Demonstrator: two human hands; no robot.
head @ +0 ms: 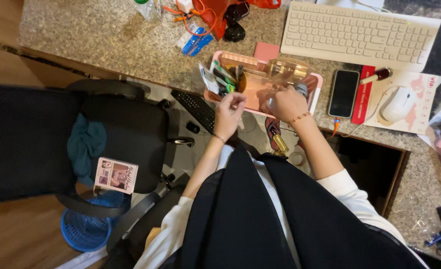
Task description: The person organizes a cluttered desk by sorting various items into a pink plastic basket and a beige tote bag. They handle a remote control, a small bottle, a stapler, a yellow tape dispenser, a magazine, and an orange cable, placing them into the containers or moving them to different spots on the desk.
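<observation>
A pink tray (316, 84) crowded with small cosmetics, pens and a clear plastic box (286, 68) sits at the front edge of the speckled stone desk (105, 35). My left hand (229, 112) hovers at the tray's near left corner with its fingers pinched together; nothing clearly shows between them. My right hand (286, 103), a bead bracelet on its wrist, is over the tray's near edge. Its fingers are curled around a small pale item that they mostly hide. The two hands are a short gap apart.
A white keyboard (360, 32), a phone (343, 93), a nail polish bottle (377, 75) and a white mouse (397, 104) lie right of the tray. A black remote (195, 107) lies below the desk edge. A black chair (125, 129) with a teal cloth (86, 144) stands left, above a blue basket (86, 229).
</observation>
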